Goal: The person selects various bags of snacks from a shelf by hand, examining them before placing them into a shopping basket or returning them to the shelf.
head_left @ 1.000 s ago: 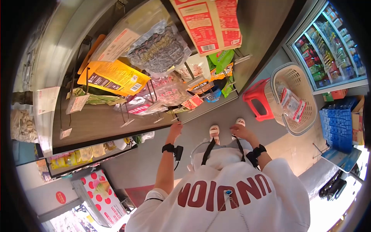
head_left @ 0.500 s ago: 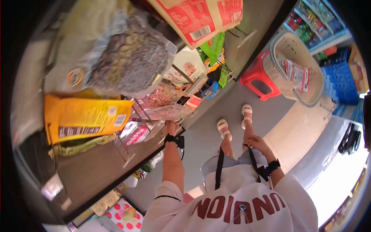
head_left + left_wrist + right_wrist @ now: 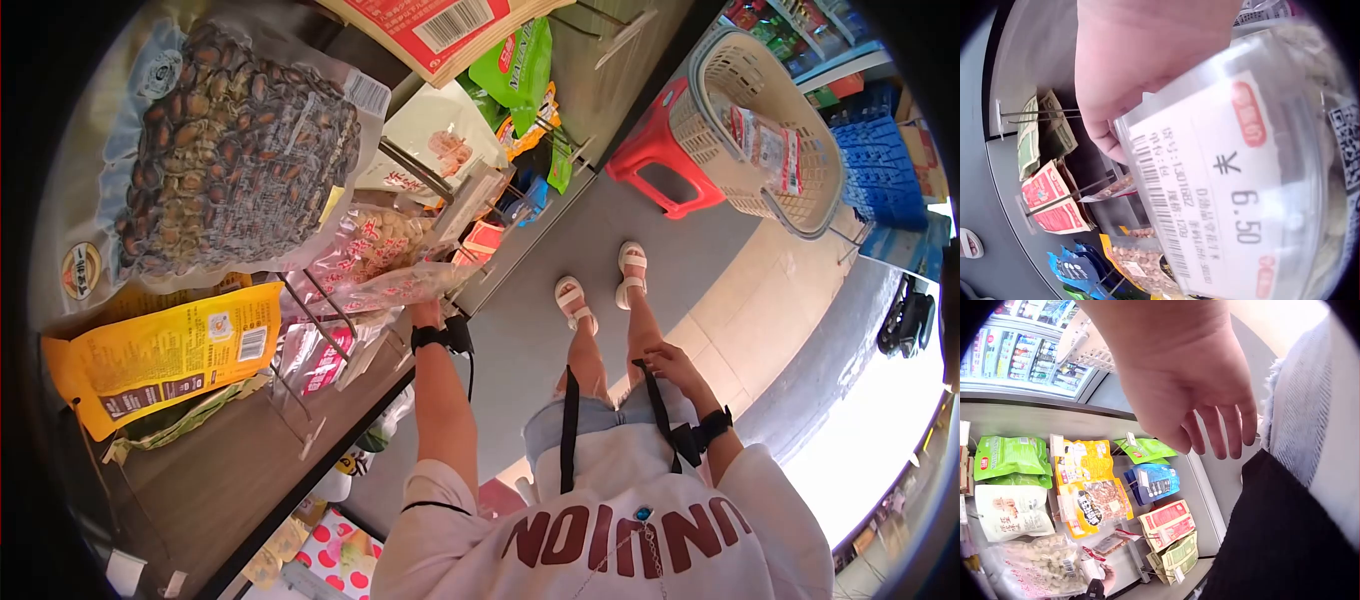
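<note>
Your left hand (image 3: 428,312) is raised and touches the clear price tag (image 3: 1222,187) just under a hanging snack packet (image 3: 385,285). Its fingers are hidden, so I cannot tell whether they pinch it. Your right hand (image 3: 672,362) hangs loose-fingered, holding nothing, beside your denim shorts (image 3: 600,415).

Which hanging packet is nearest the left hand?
The lower clear packet with red print, right at the left hand; the yellow packet and the big bag of dark seeds hang farther away.
</note>
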### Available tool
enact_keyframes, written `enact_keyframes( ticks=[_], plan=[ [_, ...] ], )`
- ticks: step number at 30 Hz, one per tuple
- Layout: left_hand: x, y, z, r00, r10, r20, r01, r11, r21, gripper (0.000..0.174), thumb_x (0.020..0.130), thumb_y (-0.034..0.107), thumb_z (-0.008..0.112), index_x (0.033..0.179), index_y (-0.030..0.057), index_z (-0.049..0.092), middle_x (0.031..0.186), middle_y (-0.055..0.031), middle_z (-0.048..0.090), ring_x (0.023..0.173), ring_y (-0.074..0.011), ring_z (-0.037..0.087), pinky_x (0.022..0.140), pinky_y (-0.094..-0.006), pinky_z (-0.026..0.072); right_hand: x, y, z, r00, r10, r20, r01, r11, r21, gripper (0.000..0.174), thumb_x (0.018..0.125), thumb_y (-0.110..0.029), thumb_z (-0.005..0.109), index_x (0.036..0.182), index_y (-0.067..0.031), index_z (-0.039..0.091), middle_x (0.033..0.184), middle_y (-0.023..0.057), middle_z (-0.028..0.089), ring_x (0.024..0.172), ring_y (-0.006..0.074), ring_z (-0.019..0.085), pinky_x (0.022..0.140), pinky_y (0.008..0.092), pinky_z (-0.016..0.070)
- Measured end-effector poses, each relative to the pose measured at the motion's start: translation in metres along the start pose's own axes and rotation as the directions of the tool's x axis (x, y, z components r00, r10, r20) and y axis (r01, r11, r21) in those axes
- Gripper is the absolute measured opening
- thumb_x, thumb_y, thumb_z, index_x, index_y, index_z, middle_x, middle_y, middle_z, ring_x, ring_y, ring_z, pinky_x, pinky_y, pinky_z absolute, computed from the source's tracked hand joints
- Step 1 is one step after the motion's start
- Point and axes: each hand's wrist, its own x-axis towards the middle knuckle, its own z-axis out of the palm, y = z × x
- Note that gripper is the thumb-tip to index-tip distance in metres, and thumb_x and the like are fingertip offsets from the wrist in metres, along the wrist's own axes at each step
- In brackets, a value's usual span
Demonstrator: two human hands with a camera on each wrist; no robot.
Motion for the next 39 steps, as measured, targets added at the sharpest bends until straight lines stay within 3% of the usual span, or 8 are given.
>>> enact_keyframes(
  ticks=[4,8,11,13,16,26,36,39],
  plan=[
    [0.016,-0.005,0.041,0.958,-0.287,-0.013,0.252,0.861,-0.442,0.03,0.073,0.017,0.051,0.101,0.0062,0.052,0.102,-0.0144,0.053,0.096,-0.0302,0.047,0.085,-0.0379,0.0344,0.0,-0.004,-0.004,1.0,0.008,-0.01,-0.008,1.0,-0.018,0.028,0.081,-0.016,0.044,0.104,-0.001,0.048,0.089,0.0084,0.056,0.079,0.0159,0.055,0.069,0.0251,0.0442],
    [-0.007,0.032,-0.021,0.996,-0.087,0.024,0.09,0.953,-0.291,0.03,0.072,0.005,0.05,0.102,-0.0003,0.047,0.102,-0.0103,0.052,0.088,-0.0249,0.051,0.074,-0.0308,0.0409,-0.001,-0.001,-0.006,1.0,0.009,0.008,-0.009,1.0,-0.018,0.029,0.081,-0.016,0.044,0.105,-0.0003,0.047,0.089,0.0086,0.056,0.08,0.0165,0.055,0.07,0.0256,0.0443],
    [-0.01,0.017,0.01,0.982,-0.188,-0.012,0.137,0.755,-0.641,0.025,0.076,-0.001,0.047,0.101,0.0003,0.047,0.1,-0.0101,0.053,0.085,-0.0195,0.053,0.069,-0.0267,0.0423,-0.009,-0.014,-0.005,1.0,0.024,-0.002,-0.024,1.0,0.02,0.029,0.081,-0.018,0.044,0.105,-0.0007,0.047,0.089,0.0084,0.057,0.081,0.0165,0.055,0.07,0.0258,0.0442],
    [-0.013,0.027,0.002,0.808,-0.488,0.33,0.141,-0.384,-0.912,0.02,0.08,0.0,0.044,0.1,0.0006,0.048,0.102,-0.0121,0.052,0.09,-0.0193,0.052,0.073,-0.0266,0.0441,-0.011,-0.018,-0.005,1.0,0.024,-0.007,-0.024,0.999,0.035,0.03,0.081,-0.018,0.044,0.105,-0.0011,0.047,0.089,0.0082,0.057,0.081,0.0163,0.055,0.07,0.0258,0.0442],
    [-0.038,0.078,-0.047,0.776,-0.467,0.425,0.161,-0.504,-0.848,0.026,0.08,0.004,0.046,0.105,-0.001,0.045,0.103,-0.0098,0.051,0.093,-0.0203,0.052,0.079,-0.0282,0.0445,-0.01,-0.02,-0.007,1.0,0.025,-0.012,-0.024,0.998,0.057,0.03,0.081,-0.02,0.044,0.105,-0.0017,0.047,0.089,0.0078,0.057,0.081,0.0156,0.055,0.07,0.0255,0.044],
    [-0.093,0.101,-0.067,0.803,-0.336,0.493,0.319,-0.457,-0.83,0.027,0.081,0.007,0.049,0.105,-0.0046,0.045,0.1,-0.0125,0.051,0.089,-0.0248,0.054,0.08,-0.0298,0.0455,-0.007,-0.039,-0.005,0.999,-0.028,-0.016,0.029,0.995,0.095,0.03,0.078,-0.019,0.049,0.103,-0.0023,0.049,0.087,0.0066,0.056,0.078,0.0135,0.055,0.067,0.0246,0.0437],
    [-0.113,0.175,-0.117,0.834,-0.187,0.52,0.55,0.192,-0.813,0.021,0.082,0.014,0.049,0.089,-0.0046,0.054,0.073,-0.0082,0.057,0.063,-0.0151,0.058,0.055,-0.0238,0.048,0.0,-0.078,0.001,0.923,-0.384,-0.021,0.366,0.894,-0.259,0.041,0.065,-0.016,0.059,0.104,-0.0044,0.05,0.085,0.0114,0.055,0.076,0.0189,0.055,0.069,0.0278,0.0442],
    [-0.104,0.216,-0.175,0.863,-0.163,0.478,0.501,0.158,-0.851,0.023,0.083,0.019,0.048,0.088,-0.0026,0.055,0.067,-0.0052,0.056,0.052,-0.0102,0.054,0.046,-0.0206,0.0415,-0.014,-0.097,0.006,0.907,-0.419,0.028,0.378,0.785,-0.49,0.058,0.062,-0.013,0.065,0.115,-0.0061,0.041,0.095,0.0077,0.056,0.085,0.0188,0.054,0.076,0.0274,0.0424]
  ],
)
